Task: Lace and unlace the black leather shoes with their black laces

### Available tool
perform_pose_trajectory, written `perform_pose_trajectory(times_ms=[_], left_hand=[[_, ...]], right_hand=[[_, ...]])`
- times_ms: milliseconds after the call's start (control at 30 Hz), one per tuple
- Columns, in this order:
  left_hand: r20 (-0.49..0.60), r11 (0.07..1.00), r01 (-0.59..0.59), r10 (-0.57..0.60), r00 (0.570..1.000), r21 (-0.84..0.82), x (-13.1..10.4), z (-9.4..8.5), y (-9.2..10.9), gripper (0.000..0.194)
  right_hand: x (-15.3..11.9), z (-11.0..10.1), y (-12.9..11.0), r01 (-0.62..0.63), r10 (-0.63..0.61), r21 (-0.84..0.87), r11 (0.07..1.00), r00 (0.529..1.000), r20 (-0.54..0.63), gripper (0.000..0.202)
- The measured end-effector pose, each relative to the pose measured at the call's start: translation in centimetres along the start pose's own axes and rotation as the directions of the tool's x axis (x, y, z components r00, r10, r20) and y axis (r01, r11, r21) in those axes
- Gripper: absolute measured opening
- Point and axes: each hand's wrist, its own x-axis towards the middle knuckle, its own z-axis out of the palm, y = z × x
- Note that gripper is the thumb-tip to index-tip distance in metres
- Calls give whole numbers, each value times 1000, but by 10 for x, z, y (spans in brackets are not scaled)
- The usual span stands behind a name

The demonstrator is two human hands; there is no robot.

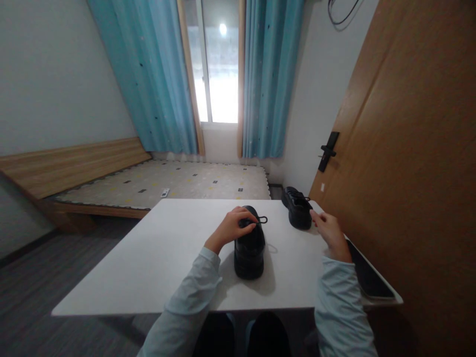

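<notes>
A black lace-up shoe (249, 255) stands upright on the white table, its heel towards me. My left hand (235, 227) lies over its top from the left, with fingers and thumb closed around the lacing. A loop of black shoelace (263, 219) sticks out to the right of those fingers. To the right and farther back, a second black shoe (297, 208) rests near the table's far right corner. My right hand (330, 232) is beside that shoe's heel with its fingers curled in. Whether its fingertips touch the shoe or pinch something thin cannot be made out.
The white table (156, 258) carries a dark flat tablet-like object (368, 270) along its right edge. Close by on the right stands a wooden door (405, 148) with a black handle. Behind the table is a bed (201, 181) with a small white object (165, 193) on it.
</notes>
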Motion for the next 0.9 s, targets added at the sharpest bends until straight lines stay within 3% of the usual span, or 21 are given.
perform_pose_trajectory(times_ms=[167,400,500,667,733,800,900], left_hand=[[12,1000,13,-13,1000,7,0,0,-1,12],[-5,1000,-8,8,1000,-2,0,1,-3,10],[-4,1000,-6,6,1000,-17,-1,0,-3,10],[26,1000,7,-7,1000,2,-2,-2,-5,16],[42,1000,-1,1,999,2,-2,-2,-8,22],[58,1000,-4,3,998,7,-3,-2,-10,29],[82,999,7,-9,997,31,-3,-2,-12,38]], right_hand=[[5,-27,48,-237,244,74,969,966,-91,37],[0,-34,44,-288,306,171,942,948,-90,34],[-3,-25,31,-204,220,240,949,975,-41,35],[-17,7,-19,63,-81,140,988,989,123,35],[-27,21,-45,198,-232,156,968,942,241,32],[-37,33,-68,328,-366,166,930,862,350,28],[-51,44,-92,459,-472,147,876,753,459,14]])
